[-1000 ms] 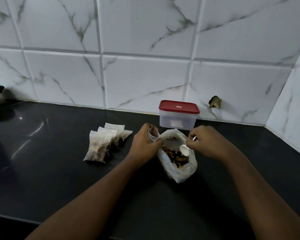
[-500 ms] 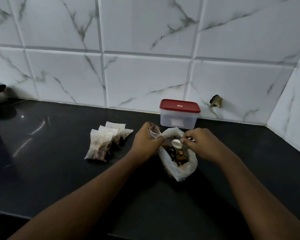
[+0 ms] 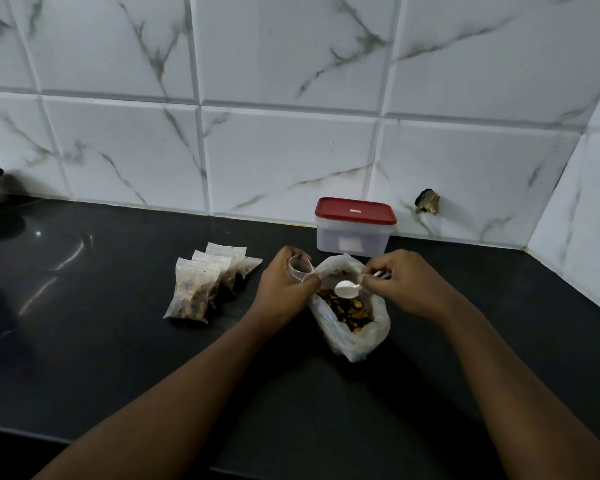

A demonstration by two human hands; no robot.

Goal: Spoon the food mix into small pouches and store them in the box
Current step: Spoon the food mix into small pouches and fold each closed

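One spoon (image 3: 347,289) in the right hand (image 3: 400,284) points bowl-first left.

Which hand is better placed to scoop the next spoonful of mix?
Right. The right hand pinches the white spoon over the food mix in the open bag; the left hand holds the small pouch beside it.

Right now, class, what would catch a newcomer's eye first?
Two hands at centre: the left hand holds a small clear pouch, the right hand pinches a white plastic spoon over the open plastic bag of brown food mix. Behind stands a red-lidded translucent box; filled clear pouches lie left.
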